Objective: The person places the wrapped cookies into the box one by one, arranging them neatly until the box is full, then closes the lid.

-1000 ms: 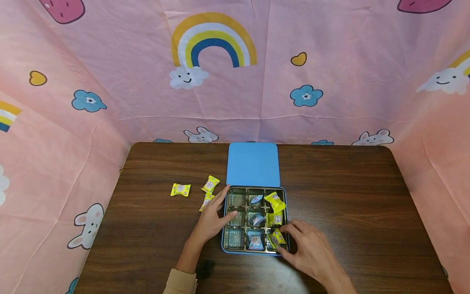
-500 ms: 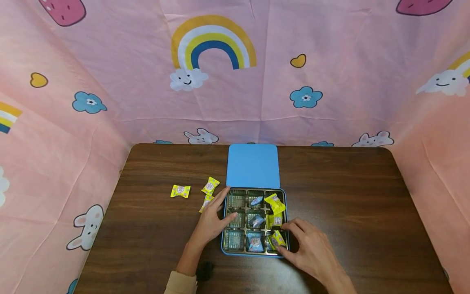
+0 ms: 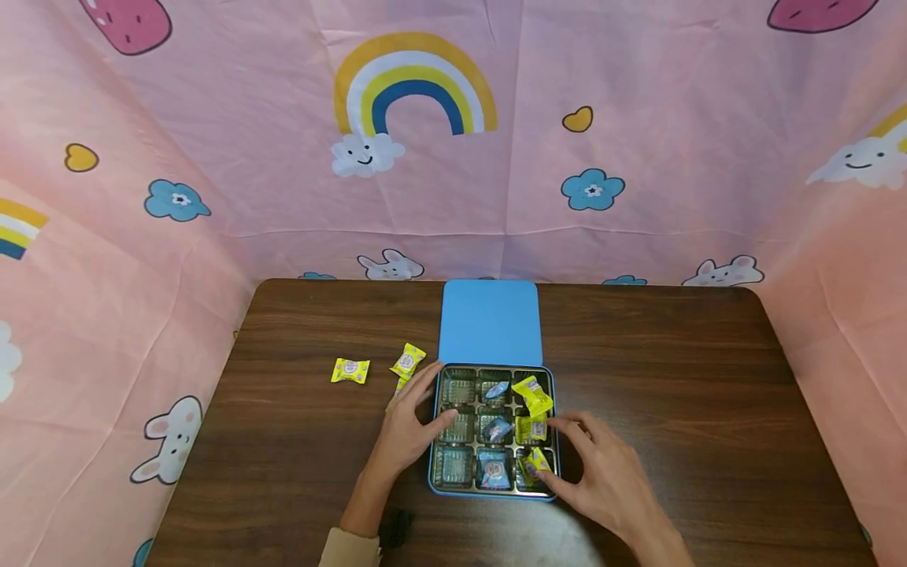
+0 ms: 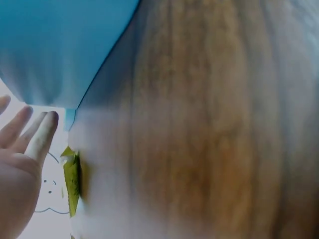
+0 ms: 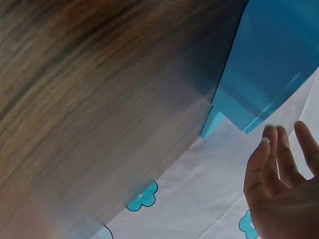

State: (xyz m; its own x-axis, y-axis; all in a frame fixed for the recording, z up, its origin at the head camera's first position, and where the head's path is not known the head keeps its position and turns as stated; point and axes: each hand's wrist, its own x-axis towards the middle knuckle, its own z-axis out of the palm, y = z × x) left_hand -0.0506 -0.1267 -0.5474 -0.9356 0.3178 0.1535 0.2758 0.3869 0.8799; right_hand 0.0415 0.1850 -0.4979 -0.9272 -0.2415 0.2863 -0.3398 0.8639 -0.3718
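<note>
A blue tin stands with its lid laid back, its clear insert split into square compartments. Yellow-wrapped candies lie in the right column: one at the back, one in the middle, one at the front. Blue-wrapped candies fill the middle column; the left column holds none. My left hand rests along the tin's left side, fingers extended, thumb over the left middle compartment. My right hand is at the right rim, thumb tip at the front yellow candy and index finger beside the middle compartment, spread apart.
To the left on the wooden table lie a yellow candy and another; one more is partly hidden behind my left hand. The blue lid reaches the table's back edge. A small dark object sits near my left sleeve.
My right index finger has moved back from the front yellow candy toward the middle compartment, widening the gap to the thumb. My left hand stays in place. The head view has shifted slightly.
</note>
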